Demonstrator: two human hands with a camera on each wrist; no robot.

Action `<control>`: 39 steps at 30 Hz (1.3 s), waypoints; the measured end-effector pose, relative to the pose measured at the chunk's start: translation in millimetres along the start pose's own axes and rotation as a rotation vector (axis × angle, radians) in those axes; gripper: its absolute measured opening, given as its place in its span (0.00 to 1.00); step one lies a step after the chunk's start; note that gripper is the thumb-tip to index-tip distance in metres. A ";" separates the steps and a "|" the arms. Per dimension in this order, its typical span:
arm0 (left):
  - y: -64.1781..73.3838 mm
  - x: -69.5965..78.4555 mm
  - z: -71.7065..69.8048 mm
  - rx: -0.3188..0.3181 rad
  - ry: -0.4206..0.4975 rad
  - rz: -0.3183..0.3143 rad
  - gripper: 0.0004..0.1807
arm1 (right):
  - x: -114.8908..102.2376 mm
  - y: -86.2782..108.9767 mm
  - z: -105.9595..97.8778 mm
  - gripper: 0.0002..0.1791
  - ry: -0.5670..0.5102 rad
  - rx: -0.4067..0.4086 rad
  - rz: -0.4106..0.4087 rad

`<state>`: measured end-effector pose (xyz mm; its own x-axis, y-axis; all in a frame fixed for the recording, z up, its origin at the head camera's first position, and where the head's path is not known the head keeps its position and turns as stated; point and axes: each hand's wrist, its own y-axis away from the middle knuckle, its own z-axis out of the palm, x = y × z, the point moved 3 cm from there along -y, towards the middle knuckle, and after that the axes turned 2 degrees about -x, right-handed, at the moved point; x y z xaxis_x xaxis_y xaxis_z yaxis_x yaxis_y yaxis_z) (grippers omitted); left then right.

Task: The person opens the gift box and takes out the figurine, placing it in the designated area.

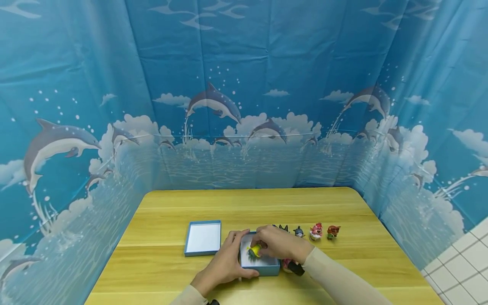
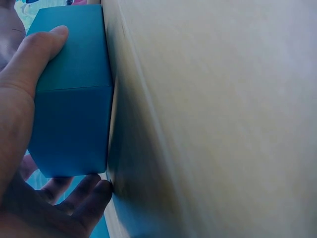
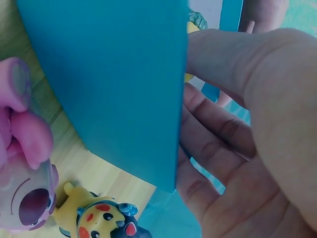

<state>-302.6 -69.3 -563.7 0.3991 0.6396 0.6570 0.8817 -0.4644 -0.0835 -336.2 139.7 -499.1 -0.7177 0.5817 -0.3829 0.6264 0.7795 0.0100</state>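
Note:
A blue open box [image 1: 263, 270] with a white inside stands near the front of the table. My left hand [image 1: 225, 263] grips its left side, and in the left wrist view the thumb [image 2: 47, 44] presses on one outer face while the fingers reach round the far edge. My right hand [image 1: 280, 242] reaches over the right wall and pinches a small yellow and grey-green toy figure [image 1: 254, 251] inside the box. In the right wrist view the box wall [image 3: 114, 89] covers most of that figure.
A blue-rimmed box lid [image 1: 203, 238], white side up, lies left of the box. Toy figures stand to the right: a grey one [image 1: 299, 231], a pink one [image 1: 316, 231] and a reddish-brown one [image 1: 333, 231]. Beside the box are a pink bear figure [image 3: 29, 139] and a yellow figure [image 3: 96, 218].

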 end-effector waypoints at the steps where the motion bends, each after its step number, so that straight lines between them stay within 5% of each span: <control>1: 0.0 0.0 -0.1 0.000 0.001 -0.001 0.70 | 0.0 0.5 -0.3 0.12 -0.003 0.005 0.001; 39: 0.5 0.6 -0.5 -0.004 -0.014 -0.017 0.70 | -1.6 15.0 -5.6 0.12 -0.039 0.116 0.009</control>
<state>-302.1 -69.4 -563.0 0.3880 0.6557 0.6477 0.8871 -0.4562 -0.0695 -327.4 151.8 -493.1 -0.7011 0.5770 -0.4189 0.6652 0.7408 -0.0929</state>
